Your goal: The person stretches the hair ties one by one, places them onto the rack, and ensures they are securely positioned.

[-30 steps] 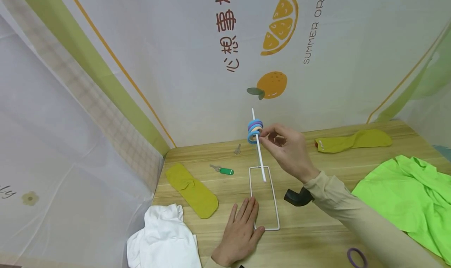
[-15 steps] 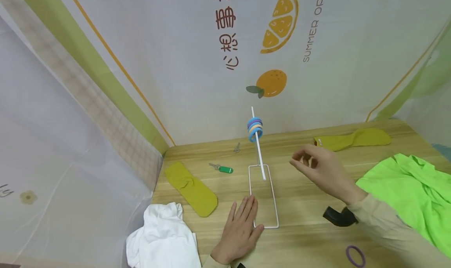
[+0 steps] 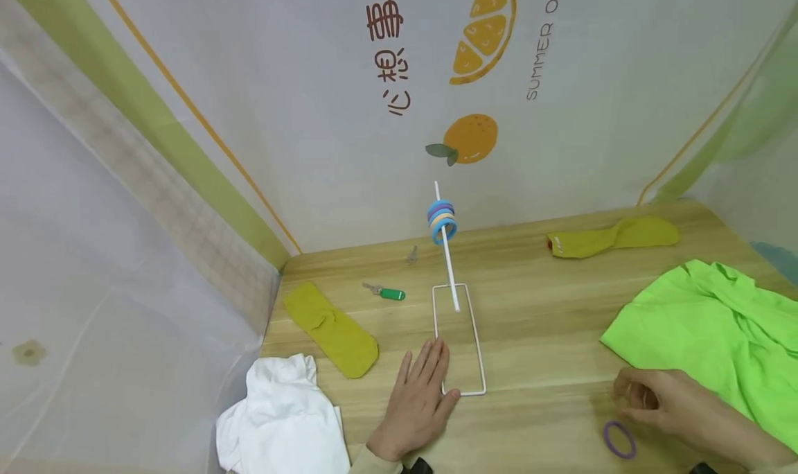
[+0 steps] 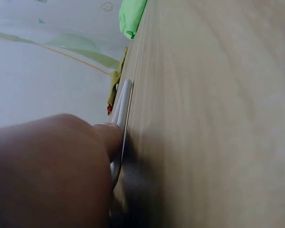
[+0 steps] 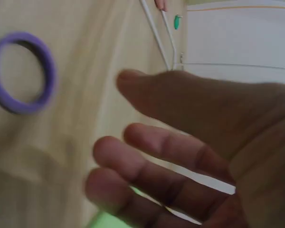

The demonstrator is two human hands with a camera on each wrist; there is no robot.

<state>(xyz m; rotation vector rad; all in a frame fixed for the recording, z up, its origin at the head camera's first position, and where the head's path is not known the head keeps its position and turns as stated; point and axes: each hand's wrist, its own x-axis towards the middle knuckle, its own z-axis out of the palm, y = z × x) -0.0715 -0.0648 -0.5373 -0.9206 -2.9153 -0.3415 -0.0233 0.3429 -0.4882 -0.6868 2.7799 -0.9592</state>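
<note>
My left hand (image 3: 414, 401) lies flat on the table, its fingers and thumb pressing the near left part of a white wire stand's rectangular base (image 3: 481, 363). From that base rises a post with a slanting white rod (image 3: 450, 269), on which several blue, purple and cream rings (image 3: 442, 219) hang together. Over the table at right, my right hand (image 3: 670, 401) has loosely bent fingers and holds nothing. Just beside its fingertips a purple ring (image 3: 619, 440) lies on the wood. In the right wrist view the purple ring (image 5: 48, 71) is apart from the thumb and fingers.
A bright green cloth (image 3: 698, 321) spreads at right, with a mustard sock (image 3: 614, 238) behind it. Another mustard sock (image 3: 332, 330) and a white cloth (image 3: 280, 418) lie at left. A key with a green tag (image 3: 391, 294) and a loose key (image 3: 412, 254) are near the back curtain.
My right hand has let go of a blue ring on the rod and come back toward the near right, beside the purple ring. My left hand stays on the base.
</note>
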